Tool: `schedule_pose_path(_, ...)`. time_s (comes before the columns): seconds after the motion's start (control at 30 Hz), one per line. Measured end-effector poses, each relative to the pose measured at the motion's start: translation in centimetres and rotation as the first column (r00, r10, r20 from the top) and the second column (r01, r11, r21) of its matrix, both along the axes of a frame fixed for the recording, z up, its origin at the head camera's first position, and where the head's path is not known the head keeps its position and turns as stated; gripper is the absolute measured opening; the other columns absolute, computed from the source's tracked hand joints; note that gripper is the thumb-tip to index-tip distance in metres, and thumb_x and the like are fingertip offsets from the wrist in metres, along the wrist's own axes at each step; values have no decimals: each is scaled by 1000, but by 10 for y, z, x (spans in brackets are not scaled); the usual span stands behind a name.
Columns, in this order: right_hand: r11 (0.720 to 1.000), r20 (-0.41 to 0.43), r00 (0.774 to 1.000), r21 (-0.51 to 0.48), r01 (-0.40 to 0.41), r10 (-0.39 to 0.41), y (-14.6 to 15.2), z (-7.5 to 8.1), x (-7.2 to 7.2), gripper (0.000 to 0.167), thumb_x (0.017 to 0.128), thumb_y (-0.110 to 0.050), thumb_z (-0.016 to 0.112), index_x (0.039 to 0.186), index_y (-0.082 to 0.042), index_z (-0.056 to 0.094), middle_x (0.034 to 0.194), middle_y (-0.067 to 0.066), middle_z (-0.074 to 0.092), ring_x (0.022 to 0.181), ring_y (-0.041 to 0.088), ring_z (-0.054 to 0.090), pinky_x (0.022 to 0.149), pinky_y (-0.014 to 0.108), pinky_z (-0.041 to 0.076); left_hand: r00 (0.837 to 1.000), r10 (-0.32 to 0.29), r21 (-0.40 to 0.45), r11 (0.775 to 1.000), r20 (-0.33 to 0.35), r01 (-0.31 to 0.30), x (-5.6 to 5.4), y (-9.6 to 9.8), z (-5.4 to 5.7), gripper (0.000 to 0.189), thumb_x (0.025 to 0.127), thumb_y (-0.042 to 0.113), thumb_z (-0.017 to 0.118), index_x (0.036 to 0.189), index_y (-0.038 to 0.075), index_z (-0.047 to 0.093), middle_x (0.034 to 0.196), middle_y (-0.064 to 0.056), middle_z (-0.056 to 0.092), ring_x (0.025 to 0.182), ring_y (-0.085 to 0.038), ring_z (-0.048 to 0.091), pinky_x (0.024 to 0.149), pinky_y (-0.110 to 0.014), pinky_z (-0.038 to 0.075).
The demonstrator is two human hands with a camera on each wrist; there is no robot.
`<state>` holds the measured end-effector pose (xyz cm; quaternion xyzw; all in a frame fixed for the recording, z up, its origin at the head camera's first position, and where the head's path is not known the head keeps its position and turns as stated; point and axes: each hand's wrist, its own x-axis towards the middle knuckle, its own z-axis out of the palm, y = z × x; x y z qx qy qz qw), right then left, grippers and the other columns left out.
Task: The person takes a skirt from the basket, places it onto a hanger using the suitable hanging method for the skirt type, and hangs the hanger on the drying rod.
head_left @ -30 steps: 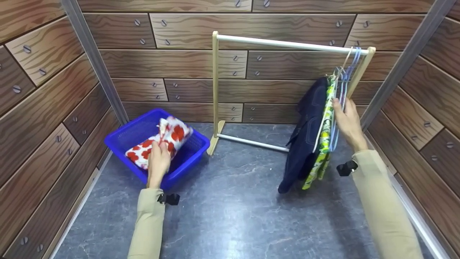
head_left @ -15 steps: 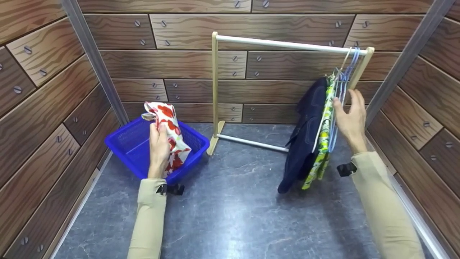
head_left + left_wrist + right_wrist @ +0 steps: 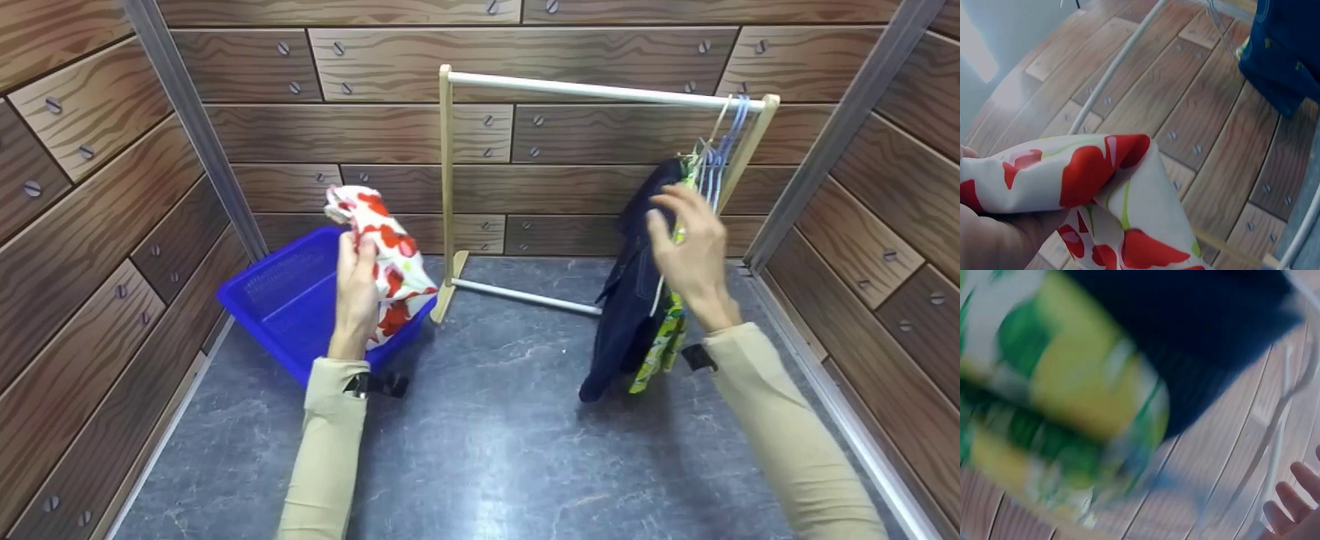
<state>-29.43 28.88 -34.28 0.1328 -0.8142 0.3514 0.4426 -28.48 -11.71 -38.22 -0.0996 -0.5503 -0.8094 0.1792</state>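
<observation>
My left hand [image 3: 355, 296] grips a folded white cloth garment with red flowers [image 3: 391, 251], raised just above the blue basket [image 3: 259, 322]; its kind cannot be told. In the left wrist view, the thumb lies beneath a fold of this floral cloth [image 3: 1086, 171]. My right hand [image 3: 694, 259] is in the air with its fingers apart, holding nothing, in front of the clothes on the rack. Those are a dark blue denim garment [image 3: 626, 307] and a yellow-green printed garment [image 3: 661, 345]. Bare blue hangers [image 3: 718, 165] hang just beyond that hand, partly hidden.
A small clothes rack with wooden posts [image 3: 448, 165] and a metal top bar [image 3: 570, 87] stands at the back. Its low crossbar [image 3: 525, 294] runs close to the floor. Wood-print walls [image 3: 90, 225] close in both sides above a grey marbled floor [image 3: 480, 420].
The left hand has lifted the floral garment out of the basket, up and to the right. My right hand has come away from the hangers, moving left and toward me.
</observation>
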Motion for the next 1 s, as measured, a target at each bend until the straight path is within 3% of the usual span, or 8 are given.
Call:
schedule_pose_path(0.23, 974, 44, 978, 85, -209, 206, -45, -14, 8, 17, 89, -4, 67, 105, 1, 73, 113, 17, 70, 117, 33, 60, 108, 38, 41, 995, -96, -94, 991, -32, 93, 4, 28, 13, 13, 106, 17, 35, 109, 7, 42, 98, -9, 60, 79, -18, 65, 66, -32, 58)
schedule_pose_path(0.4, 947, 220, 931, 71, -312, 290, -70, -33, 13, 15, 90, -7, 67, 103, -3, 74, 102, 9, 73, 98, 22, 67, 91, 26, 50, 989, -119, -217, 971, -87, 98, 6, 45, 14, 11, 105, 15, 38, 103, 5, 43, 90, -3, 52, 76, -12, 57, 63, -25, 51)
schedule_pose_path(0.57, 933, 407, 853, 4, -360, 327, -90, -48, 16, 15, 93, -12, 66, 104, -7, 75, 99, 5, 75, 89, 14, 69, 80, 22, 54, 984, -159, -272, 953, -80, 132, 10, 58, 4, 10, 105, 14, 40, 103, 5, 44, 85, 0, 39, 77, -12, 42, 69, -23, 37)
schedule_pose_path(0.73, 912, 503, 770, -107, -396, 393, -103, -53, 12, 16, 95, -14, 64, 105, -8, 74, 96, 10, 75, 80, 13, 70, 70, 21, 56, 980, -192, -269, 948, -58, 170, 12, 68, -9, 10, 105, 15, 41, 100, 7, 43, 84, 1, 37, 79, -12, 40, 74, -23, 35)
schedule_pose_path(0.87, 864, 532, 686, -234, -445, 497, -113, -58, 10, 18, 96, -12, 62, 108, -3, 72, 96, 18, 73, 76, 10, 69, 68, 25, 58, 976, -213, -261, 945, -33, 198, 13, 76, -19, 10, 105, 15, 42, 99, 7, 44, 83, 2, 36, 79, -11, 39, 74, -23, 34)
schedule_pose_path(1.0, 809, 540, 605, -339, -480, 585, -124, -63, 12, 27, 97, -11, 60, 119, 3, 66, 111, 23, 69, 86, 13, 70, 73, 35, 60, 968, -249, -259, 934, 16, 245, 15, 85, -31, 14, 105, 17, 42, 105, 3, 46, 91, 0, 49, 85, -11, 50, 78, -23, 42)
